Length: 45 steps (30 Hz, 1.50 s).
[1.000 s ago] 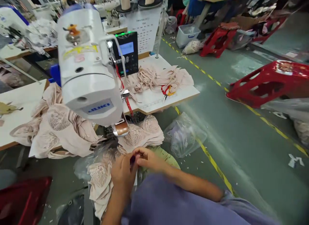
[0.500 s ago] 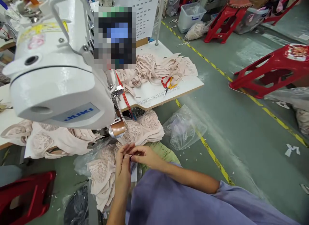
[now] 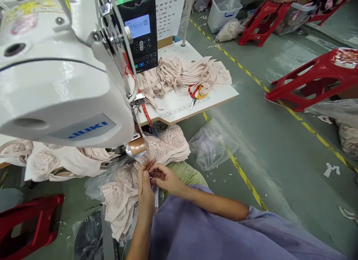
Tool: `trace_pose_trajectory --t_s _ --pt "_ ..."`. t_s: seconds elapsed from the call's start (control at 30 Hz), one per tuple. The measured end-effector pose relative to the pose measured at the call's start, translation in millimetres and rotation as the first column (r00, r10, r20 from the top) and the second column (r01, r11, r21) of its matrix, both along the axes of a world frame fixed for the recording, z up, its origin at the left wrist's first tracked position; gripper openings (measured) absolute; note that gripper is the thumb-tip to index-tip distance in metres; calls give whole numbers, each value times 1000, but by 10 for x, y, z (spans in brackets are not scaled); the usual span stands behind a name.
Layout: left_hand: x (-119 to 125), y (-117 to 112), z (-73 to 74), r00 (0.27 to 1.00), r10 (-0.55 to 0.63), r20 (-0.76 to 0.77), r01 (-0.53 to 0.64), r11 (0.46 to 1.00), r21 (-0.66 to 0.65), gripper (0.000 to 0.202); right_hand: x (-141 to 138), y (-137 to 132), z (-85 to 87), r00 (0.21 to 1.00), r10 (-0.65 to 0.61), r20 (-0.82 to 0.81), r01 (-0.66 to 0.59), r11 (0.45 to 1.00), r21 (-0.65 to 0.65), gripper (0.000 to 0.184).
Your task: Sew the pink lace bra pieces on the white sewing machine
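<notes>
My left hand [image 3: 145, 187] and my right hand [image 3: 167, 181] meet in front of my lap, fingers bent and fingertips together. A small dark thing shows between them, too little of it to name. Just beyond my fingers lies a stack of beige lace bras [image 3: 175, 146], partly over a green cloth [image 3: 186, 174]. More beige bras [image 3: 119, 204] hang in a pile to the left of my left hand. Above my hands stands the white sewing machine [image 3: 69, 100], its rounded brown-and-metal arm end [image 3: 137, 146] close to the bra stack.
On the white table [image 3: 179, 109] lie bundled beige straps [image 3: 192, 75] and red-and-yellow snips [image 3: 195, 94]. A control panel [image 3: 140, 36] stands beside the machine. A plastic bag [image 3: 211, 146] lies on the floor, with red stools [image 3: 313, 79] to the right.
My view has shifted slightly, and the machine sits larger at the left. My hands stay together, the right fingers curled a little more. The control panel now shows clearly.
</notes>
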<state>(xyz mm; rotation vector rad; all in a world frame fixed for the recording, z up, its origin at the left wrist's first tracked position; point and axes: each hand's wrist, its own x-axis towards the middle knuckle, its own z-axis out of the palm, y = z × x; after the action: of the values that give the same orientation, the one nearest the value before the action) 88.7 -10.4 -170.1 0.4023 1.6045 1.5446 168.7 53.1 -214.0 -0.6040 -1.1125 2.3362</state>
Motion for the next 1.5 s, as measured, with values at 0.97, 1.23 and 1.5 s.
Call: trace_pose_trajectory --t_s 0.97,1.23,1.5 --pt "-199 -44 29 989 -149 -19 147 987 -64 45 -17 864 121 972 -218 84 -74 55 996 26" --pt "-323 -128 245 969 -155 194 164 986 -31 27 -168 1233 -397 872 405 276 -489 762 425 18" --pt "-389 -55 264 944 -189 269 200 980 -12 27 -973 2090 -586 987 -25 157 69 958 -280 30"
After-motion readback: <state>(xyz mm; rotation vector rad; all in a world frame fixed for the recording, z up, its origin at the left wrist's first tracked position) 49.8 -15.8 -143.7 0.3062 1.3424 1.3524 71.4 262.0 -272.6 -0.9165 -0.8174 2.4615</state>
